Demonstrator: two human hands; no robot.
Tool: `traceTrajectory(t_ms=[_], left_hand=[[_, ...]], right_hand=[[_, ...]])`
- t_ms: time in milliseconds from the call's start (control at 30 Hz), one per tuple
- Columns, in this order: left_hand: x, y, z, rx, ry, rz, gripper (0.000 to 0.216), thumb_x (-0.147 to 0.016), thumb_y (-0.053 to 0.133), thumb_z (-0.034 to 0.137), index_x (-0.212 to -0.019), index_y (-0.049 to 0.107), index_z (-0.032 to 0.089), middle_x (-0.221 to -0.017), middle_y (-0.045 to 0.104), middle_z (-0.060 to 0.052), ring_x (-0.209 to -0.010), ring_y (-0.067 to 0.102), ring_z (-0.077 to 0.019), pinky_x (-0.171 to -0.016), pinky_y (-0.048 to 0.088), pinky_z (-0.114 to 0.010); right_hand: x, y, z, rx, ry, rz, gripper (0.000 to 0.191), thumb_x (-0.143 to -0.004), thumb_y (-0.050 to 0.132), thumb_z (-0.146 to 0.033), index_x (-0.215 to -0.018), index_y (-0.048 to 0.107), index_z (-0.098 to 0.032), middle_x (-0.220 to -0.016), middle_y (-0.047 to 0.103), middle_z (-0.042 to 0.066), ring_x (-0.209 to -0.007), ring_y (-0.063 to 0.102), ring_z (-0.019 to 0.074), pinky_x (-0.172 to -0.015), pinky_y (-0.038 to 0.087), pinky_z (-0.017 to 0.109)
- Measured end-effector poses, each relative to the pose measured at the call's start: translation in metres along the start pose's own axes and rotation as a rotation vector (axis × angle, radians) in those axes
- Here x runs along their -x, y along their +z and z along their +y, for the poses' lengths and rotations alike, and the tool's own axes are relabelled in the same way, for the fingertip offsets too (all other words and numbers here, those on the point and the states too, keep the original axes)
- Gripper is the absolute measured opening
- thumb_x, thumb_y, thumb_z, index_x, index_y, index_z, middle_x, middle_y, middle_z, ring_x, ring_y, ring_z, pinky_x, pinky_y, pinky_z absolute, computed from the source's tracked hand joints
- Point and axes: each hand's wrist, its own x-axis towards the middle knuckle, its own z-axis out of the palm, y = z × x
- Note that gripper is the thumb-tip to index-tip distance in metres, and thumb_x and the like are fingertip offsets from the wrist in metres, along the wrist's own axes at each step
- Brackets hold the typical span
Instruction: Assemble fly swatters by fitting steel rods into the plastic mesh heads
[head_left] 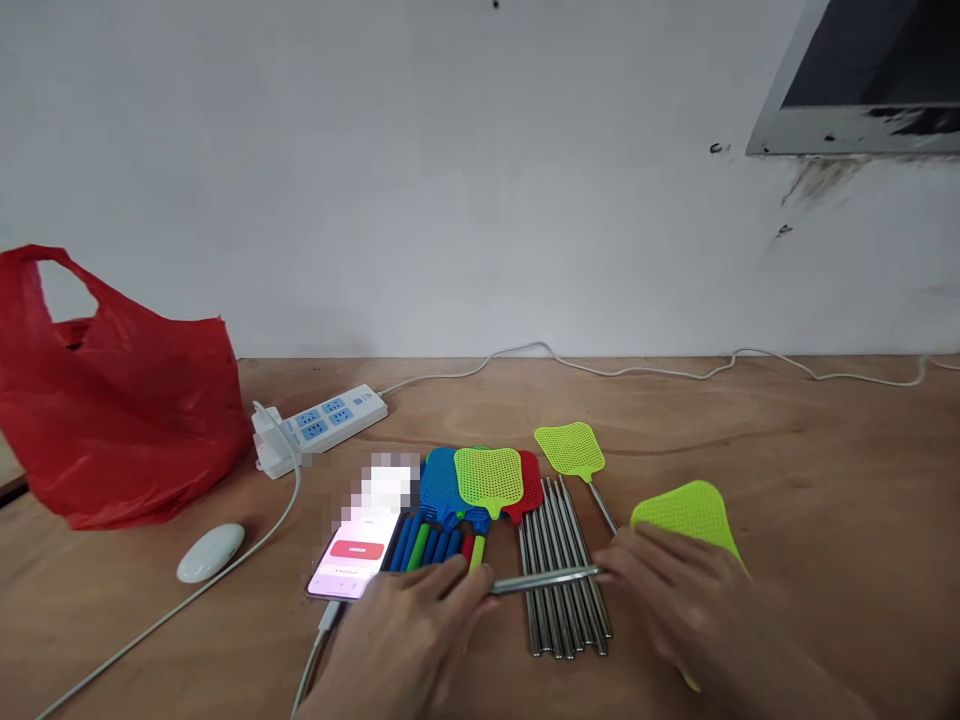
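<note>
A shiny metal rod (544, 580) spans the gap between my hands, lying almost level above the table. My left hand (412, 625) is closed round its left end, and my right hand (675, 590) grips the other end. A yellow-green fly swatter head (694, 512) shows behind my right hand; whether that hand also holds it is hidden. Below the rod lies a row of several metal rods (559, 610). Coloured handles (431, 545) lie beside my left hand. Behind them is a pile of mesh swatter heads (487, 480) in blue, yellow-green and red.
Another yellow-green swatter (570, 448) with a metal stem lies behind the rods. A lit phone (360, 545) with a charging cable sits left of the handles. Further left are a white power strip (330, 425), a white oval object (211, 553) and a red plastic bag (127, 410).
</note>
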Motion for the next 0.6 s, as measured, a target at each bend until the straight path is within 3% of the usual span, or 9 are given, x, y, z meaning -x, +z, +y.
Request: traceTrajectory(t_ms=[100, 300, 467, 600], left_hand=[[0.010, -0.005, -0.013, -0.006, -0.055, 0.085, 0.042, -0.109, 0.021, 0.034, -0.100, 0.060, 0.024, -0.081, 0.073, 0.000, -0.060, 0.070, -0.0174, -0.049, 0.048, -0.023], [0.017, -0.002, -0.023, 0.012, -0.056, 0.053, 0.041, -0.109, 0.023, 0.034, -0.100, 0.062, 0.024, -0.080, 0.073, 0.000, -0.058, 0.070, -0.0163, -0.049, 0.048, -0.022], [0.009, 0.006, -0.015, 0.003, -0.029, 0.037, 0.041, -0.109, 0.022, 0.034, -0.100, 0.060, 0.023, -0.081, 0.071, -0.001, -0.059, 0.069, -0.0178, -0.047, 0.045, -0.024], [-0.004, 0.009, 0.001, -0.011, 0.009, -0.020, 0.043, -0.109, 0.019, 0.030, -0.092, 0.058, 0.022, -0.077, 0.070, -0.001, -0.059, 0.069, -0.0192, -0.047, 0.044, -0.026]], right_hand=[[0.012, -0.002, 0.018, 0.035, 0.098, -0.015, 0.032, -0.097, 0.039, -0.006, -0.089, 0.066, -0.021, -0.078, 0.071, 0.004, -0.072, 0.067, 0.0183, -0.064, 0.052, 0.029], [0.026, 0.003, 0.029, 0.022, 0.063, -0.022, 0.030, -0.099, 0.041, -0.009, -0.092, 0.067, -0.022, -0.081, 0.071, 0.003, -0.071, 0.067, 0.0167, -0.065, 0.053, 0.028], [0.013, 0.003, 0.017, 0.014, -0.014, 0.012, 0.034, -0.102, 0.037, -0.009, -0.091, 0.068, -0.018, -0.082, 0.072, 0.005, -0.073, 0.069, 0.0176, -0.066, 0.054, 0.030], [-0.004, 0.006, -0.006, -0.007, -0.082, 0.065, 0.037, -0.104, 0.037, -0.012, -0.085, 0.069, -0.016, -0.071, 0.069, 0.004, -0.061, 0.064, 0.0152, -0.056, 0.051, 0.027]])
